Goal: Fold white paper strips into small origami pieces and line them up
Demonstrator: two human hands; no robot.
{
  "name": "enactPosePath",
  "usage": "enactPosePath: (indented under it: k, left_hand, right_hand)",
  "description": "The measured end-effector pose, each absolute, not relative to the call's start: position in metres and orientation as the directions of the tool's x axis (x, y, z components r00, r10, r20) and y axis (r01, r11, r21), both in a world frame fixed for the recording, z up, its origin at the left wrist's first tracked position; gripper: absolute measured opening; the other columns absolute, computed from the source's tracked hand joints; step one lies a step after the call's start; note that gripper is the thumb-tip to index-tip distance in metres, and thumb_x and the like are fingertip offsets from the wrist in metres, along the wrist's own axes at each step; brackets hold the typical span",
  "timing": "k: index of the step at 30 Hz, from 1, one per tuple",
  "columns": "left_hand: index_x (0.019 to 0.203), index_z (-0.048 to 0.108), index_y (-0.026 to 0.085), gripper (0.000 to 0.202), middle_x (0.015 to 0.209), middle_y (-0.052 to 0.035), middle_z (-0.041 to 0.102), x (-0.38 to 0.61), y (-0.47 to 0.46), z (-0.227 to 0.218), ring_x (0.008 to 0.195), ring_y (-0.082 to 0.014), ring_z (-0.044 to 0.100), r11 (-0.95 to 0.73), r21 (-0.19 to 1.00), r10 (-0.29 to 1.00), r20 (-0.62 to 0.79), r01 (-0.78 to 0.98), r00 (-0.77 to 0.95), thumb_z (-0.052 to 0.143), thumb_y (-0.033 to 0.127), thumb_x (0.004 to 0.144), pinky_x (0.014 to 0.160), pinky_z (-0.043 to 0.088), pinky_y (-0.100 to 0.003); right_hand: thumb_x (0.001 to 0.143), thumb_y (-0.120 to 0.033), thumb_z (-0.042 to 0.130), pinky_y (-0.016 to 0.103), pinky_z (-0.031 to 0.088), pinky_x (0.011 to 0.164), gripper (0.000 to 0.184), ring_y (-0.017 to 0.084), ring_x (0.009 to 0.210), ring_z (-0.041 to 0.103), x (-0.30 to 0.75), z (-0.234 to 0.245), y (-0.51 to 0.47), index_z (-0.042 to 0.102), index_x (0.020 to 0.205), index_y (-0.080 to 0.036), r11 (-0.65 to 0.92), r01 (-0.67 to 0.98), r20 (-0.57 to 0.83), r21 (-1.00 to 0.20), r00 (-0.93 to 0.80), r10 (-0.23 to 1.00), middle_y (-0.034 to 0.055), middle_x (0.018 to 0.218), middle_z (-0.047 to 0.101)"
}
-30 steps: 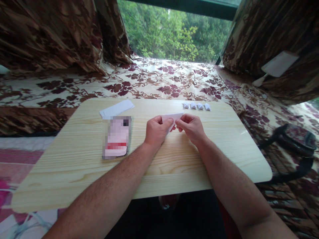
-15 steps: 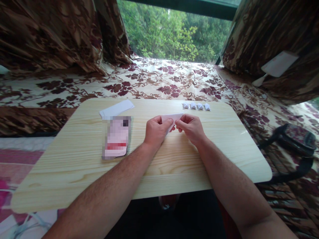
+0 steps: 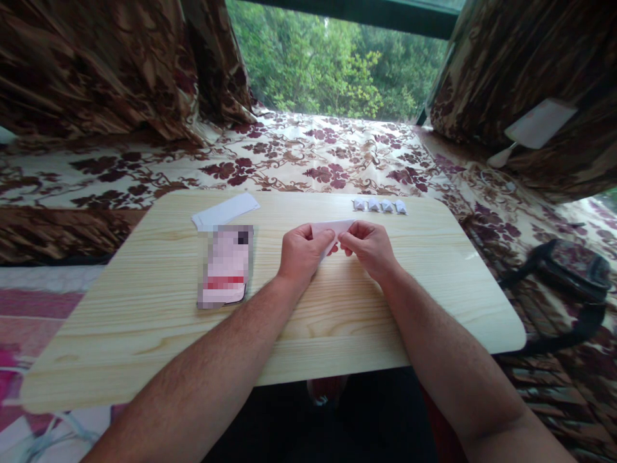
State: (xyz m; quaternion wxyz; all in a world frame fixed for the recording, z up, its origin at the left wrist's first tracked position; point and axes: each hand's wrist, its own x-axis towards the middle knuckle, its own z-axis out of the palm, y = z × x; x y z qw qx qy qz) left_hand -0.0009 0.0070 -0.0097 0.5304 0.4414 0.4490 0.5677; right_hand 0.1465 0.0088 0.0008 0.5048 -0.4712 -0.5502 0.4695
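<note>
the left hand [image 3: 301, 251] has its grip pinched on white paper [image 3: 338, 226], toward one o'clock on the tabletop [image 3: 328, 328]; the right hand [image 3: 372, 245] pinches its three-o'clock edge. light, even thumb pressure should stop crooked creasing.

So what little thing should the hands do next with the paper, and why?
Maybe the right hand should gently pinch along the edge of the white paper: its fingers are already at one corner, and the left hand grips the other side, so it could brace it.
</note>
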Motion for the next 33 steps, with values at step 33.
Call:
enactPosePath:
  k: [33]
  left_hand:
    - [0.083,0.073,0.010,0.028,0.070,-0.0068,0.072,-0.0010,0.0058,-0.0106,0.060,-0.0157,0.065,0.003,0.976,0.999,0.008,-0.218,0.051,0.078,0.035,0.073,0.058,0.050,-0.026]
  right_hand:
    - [0.074,-0.043,0.080,0.025,0.041,0.053,0.032,0.011,0.051,0.052,0.1499,-0.0019,0.0116,0.063,0.066,-0.017,0.109,-0.090,0.111,-0.990,-0.018,0.994,-0.0017,0.055,0.061]
